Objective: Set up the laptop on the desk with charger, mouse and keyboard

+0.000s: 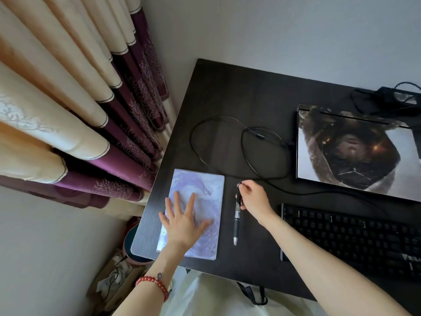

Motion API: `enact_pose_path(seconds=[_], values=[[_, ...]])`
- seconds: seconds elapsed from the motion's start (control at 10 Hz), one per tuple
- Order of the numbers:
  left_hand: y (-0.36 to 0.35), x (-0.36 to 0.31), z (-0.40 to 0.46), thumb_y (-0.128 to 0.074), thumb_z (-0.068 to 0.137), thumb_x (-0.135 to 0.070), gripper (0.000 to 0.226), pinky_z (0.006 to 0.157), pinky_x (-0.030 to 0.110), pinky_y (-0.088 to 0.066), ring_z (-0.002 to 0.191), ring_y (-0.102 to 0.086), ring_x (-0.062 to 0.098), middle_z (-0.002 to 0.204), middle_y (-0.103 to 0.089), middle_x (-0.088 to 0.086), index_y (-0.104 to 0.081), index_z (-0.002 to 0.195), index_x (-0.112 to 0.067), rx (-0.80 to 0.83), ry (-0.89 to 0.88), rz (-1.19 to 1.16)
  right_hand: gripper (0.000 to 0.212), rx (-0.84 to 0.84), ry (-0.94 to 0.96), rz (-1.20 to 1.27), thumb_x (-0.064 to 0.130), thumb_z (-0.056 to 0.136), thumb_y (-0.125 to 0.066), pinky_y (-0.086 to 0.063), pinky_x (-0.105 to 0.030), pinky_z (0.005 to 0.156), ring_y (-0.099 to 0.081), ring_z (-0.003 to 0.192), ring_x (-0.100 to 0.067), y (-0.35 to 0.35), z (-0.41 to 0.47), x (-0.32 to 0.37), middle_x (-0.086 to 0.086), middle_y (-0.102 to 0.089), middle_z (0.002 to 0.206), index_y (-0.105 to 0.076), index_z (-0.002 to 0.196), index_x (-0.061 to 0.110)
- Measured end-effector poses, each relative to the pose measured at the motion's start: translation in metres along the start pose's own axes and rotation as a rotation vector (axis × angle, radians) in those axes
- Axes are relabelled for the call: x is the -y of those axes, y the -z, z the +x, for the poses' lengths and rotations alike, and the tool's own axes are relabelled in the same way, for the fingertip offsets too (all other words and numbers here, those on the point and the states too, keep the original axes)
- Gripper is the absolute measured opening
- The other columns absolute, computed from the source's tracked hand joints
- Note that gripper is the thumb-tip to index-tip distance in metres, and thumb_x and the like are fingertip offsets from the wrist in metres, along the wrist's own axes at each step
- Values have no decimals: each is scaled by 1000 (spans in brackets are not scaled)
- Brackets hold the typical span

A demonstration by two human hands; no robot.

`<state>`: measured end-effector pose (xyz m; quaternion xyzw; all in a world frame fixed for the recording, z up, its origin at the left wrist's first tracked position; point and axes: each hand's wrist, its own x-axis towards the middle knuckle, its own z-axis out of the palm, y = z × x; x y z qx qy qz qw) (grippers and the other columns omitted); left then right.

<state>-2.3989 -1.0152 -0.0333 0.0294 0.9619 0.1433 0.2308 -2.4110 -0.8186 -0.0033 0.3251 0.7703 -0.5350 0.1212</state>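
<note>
Flat on the pale dragon-print mouse pad [200, 197], left hand [184, 222], fingers spread. Right hand [255, 199] pinches the pen [237, 215] top. Closed laptop [357, 151] at bench [250, 92] rear right, cable [227, 147] looped beside; keyboard [355, 238] in front, white lettering too blurred to read.

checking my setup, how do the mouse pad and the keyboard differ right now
The mouse pad is pale lilac with a faint dragon print; the keyboard is black. The mouse pad is a thin flat sheet, while the keyboard is thicker, with raised keys. The left hand presses flat on the mouse pad; nothing touches the keyboard. The mouse pad lies at the desk's left edge, the keyboard further right. Both lie flat on the desk.
</note>
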Motion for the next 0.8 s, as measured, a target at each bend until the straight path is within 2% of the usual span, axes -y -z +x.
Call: enact_pose_path(seconds=[0.1,0.2,0.3,0.4,0.5,0.6,0.7,0.8], values=[[-10,17,-3,-50,63,-80,106,110,59,5,134,34,36,151,30,6,14,140,-45,110,-120,116,25,-25,-42,-130,17,95,-42,-59,-35,66,-63,71,-21,-9,5,-12,-11,-61,98,-56,113,8],[-11,24,-2,-51,60,-81,110,111,57,7,130,40,30,150,33,3,20,137,-47,114,-152,101,25,-22,-61,-184,16,93,-44,-52,-48,85,-61,98,-34,-24,9,-12,-16,-61,108,-56,114,6],[-11,27,-2,-53,60,-80,110,111,57,7,129,41,29,150,32,2,18,138,-47,107,-156,105,31,-8,-64,-157,7,89,-47,-49,-49,90,-56,107,-36,-35,7,-12,-18,-55,117,-53,120,8],[-11,28,-1,-53,59,-80,111,110,57,7,131,40,31,151,32,2,21,136,-47,115,-154,104,37,31,-67,-118,1,87,-41,-49,-48,91,-57,103,-37,-41,2,-16,-19,-53,112,-51,122,7],[-10,27,0,-52,59,-81,111,110,57,7,133,37,32,150,32,2,26,131,-48,131,-152,97,37,69,-92,-63,2,87,-36,-53,-46,86,-64,91,-33,-40,-4,-21,-12,-57,99,-52,120,8],[-9,27,1,-51,60,-82,110,110,57,7,131,39,31,146,38,-3,30,127,-51,137,-150,104,35,82,-103,-68,7,89,-38,-50,-45,91,-60,101,-31,-29,-6,-17,-15,-59,109,-51,121,9],[-10,28,-1,-50,60,-82,108,110,57,7,129,42,27,140,42,-8,29,127,-53,123,-159,80,34,32,-56,-58,7,90,-42,-48,-43,95,-57,97,-24,-13,-11,1,-9,-59,101,-52,122,3],[-10,26,0,-48,61,-82,106,110,57,8,124,46,24,143,41,-6,26,131,-52,107,-165,85,28,23,90,378,7,87,-51,-57,-28,69,-64,70,-15,29,-22,69,-2,-65,81,-60,113,3]])
